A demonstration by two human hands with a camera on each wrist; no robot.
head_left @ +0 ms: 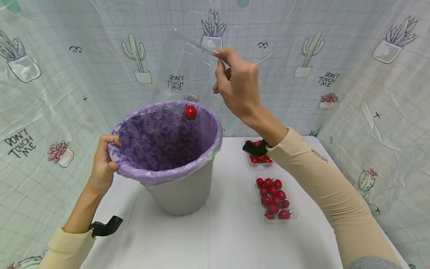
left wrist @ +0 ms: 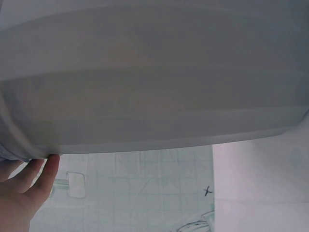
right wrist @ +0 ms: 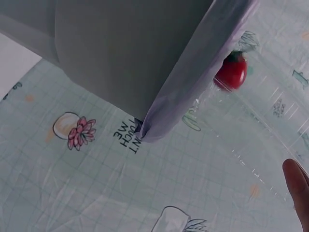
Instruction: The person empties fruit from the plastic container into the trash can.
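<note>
My left hand grips the left rim of a grey trash bin lined with a purple patterned bag. The bin leans, its mouth facing up toward me. Over the far right of the mouth, my right hand pinches the edge of a clear plastic container, which is tipped down toward the bin. A single red cherry tomato shows at the container's lower end, just over the bag's rim. In the right wrist view that tomato appears beside the purple rim, with the fingertip at the container's edge.
A clear box of cherry tomatoes lies on the white table right of the bin. Behind it stands another box of tomatoes, partly hidden by the right wrist's black strap. Cactus-printed sheeting walls the table.
</note>
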